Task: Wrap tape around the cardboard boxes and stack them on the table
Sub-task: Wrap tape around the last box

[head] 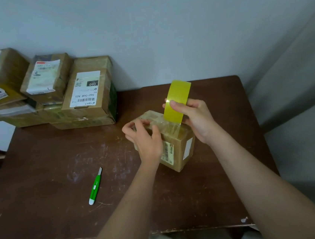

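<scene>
1. Mid-table, right of centre: box sits on the table, both hands on it.
2. Left hand lies on the box top, fingers curled over the far-left edge, thumb pressing down on the laid tape.
3. Right hand pinches the roll, thumb on the outer face and fingers behind it (mostly hidden). Roll stands on edge just above the box top.
4. Short clear strip runs from the roll down to the box top; it looks stuck there.
5. Step in hand, my read: pulling tape across the top. To do it well: keep the strip taut, keep the roll low and square to the box edge, and let the left thumb trail the strip to smooth wrinkles. Hold the box firmly so it doesn't twist.
6. Materials: box is brown cardboard, shiny with tape and carrying printed labels. Roll is a glossy yellow ring. Table is dark wood, scratched and scuffed.
7. Cutter, green with a white tip, lies well left of the box with its blade out.
8. Stack of taped boxes sits at the far-left corner against the wall.
</scene>
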